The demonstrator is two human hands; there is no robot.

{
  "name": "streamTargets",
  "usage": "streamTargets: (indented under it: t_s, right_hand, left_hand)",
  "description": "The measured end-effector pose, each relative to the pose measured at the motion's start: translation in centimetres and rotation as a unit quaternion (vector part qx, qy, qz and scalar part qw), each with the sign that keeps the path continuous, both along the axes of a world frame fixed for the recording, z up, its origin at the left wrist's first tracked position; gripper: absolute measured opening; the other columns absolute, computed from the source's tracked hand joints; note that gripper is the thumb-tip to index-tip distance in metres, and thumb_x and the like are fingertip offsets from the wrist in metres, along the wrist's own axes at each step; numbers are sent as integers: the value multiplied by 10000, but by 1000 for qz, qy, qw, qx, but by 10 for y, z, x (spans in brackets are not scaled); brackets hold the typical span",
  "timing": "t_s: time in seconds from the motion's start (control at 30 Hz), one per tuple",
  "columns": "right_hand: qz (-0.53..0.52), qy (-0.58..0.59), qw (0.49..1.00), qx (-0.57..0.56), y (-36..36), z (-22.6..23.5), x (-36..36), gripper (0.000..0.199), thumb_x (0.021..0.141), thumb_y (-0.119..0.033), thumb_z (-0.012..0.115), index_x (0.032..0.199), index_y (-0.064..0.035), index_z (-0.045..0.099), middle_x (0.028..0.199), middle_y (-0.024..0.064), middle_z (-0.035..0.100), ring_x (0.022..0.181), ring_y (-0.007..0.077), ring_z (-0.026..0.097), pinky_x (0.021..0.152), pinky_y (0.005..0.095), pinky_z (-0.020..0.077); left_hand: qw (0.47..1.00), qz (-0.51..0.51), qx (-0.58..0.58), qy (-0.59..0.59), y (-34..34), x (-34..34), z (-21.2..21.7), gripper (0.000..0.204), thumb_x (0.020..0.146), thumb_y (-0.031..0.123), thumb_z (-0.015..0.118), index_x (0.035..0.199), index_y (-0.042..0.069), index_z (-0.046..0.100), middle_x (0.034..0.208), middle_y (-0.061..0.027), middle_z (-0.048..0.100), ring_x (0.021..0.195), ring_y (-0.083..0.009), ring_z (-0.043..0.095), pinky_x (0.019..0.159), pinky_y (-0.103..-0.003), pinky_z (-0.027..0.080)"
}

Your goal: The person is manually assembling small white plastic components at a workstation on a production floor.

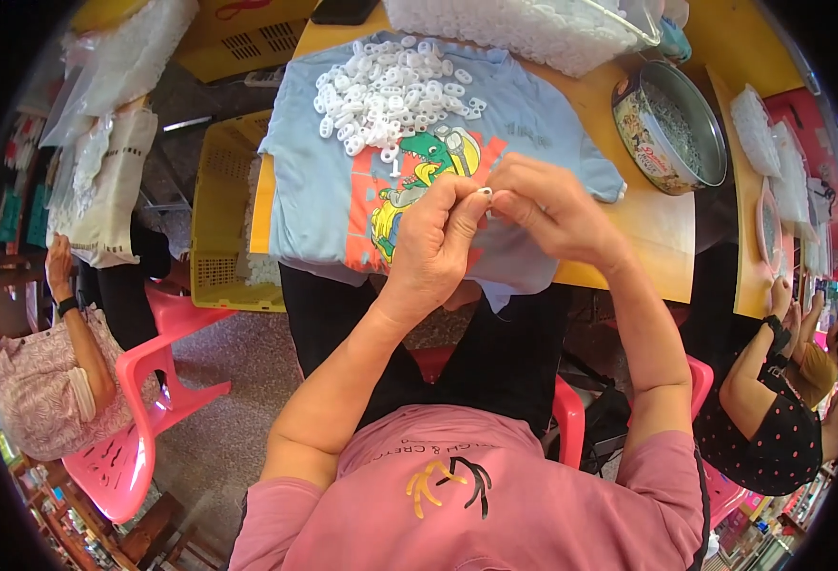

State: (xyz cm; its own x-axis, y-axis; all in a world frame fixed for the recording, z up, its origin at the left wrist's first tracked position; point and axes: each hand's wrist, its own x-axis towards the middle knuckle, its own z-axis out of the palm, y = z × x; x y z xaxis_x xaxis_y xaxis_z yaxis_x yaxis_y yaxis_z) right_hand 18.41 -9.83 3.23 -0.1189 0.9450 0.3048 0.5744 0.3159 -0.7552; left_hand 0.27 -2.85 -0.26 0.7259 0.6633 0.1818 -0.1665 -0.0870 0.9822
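Observation:
Both hands meet over a light blue T-shirt [316, 200] with a cartoon dinosaur print, spread on the table. Between thumb and fingertips, my left hand [434, 224] pinches a small white plastic piece [484, 191]. Right against it, the closed fingertips of my right hand [543, 205] touch the same spot; what they hold, if anything, is hidden. A heap of white oval plastic pieces with holes [390, 90] lies on the shirt beyond my hands. One separate white piece [395, 169] rests nearer, left of my fingers.
At the right stands a round tin [649, 143] holding many small grey metal parts. A clear container of white pieces [524, 33] is at the back. A yellow crate [214, 257] stands left of the table. People sit on both sides, one on a pink chair [138, 381].

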Motion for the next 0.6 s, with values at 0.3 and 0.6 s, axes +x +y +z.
streamTargets:
  t_s: [0.3, 0.6]
  right_hand:
    - [-184, -57, 981, -8, 63, 0, 18, 131, 909, -148, 649, 930, -25, 688, 860, 67, 637, 685, 148, 577, 635, 282, 465]
    - [-222, -283, 929, 93, 82, -19, 9, 162, 843, -173, 700, 977, -81, 700, 909, 79, 650, 776, 283, 647, 672, 367, 506]
  left_hand:
    - [993, 27, -100, -54, 1, -1, -2, 116, 1024, 145, 512, 984, 39, 536, 802, 0, 549, 662, -48, 465, 610, -201, 425]
    - [990, 24, -119, -71, 0, -2, -1, 106, 1014, 124, 520, 972, 30, 547, 799, 0, 560, 656, -45, 478, 597, -200, 419]
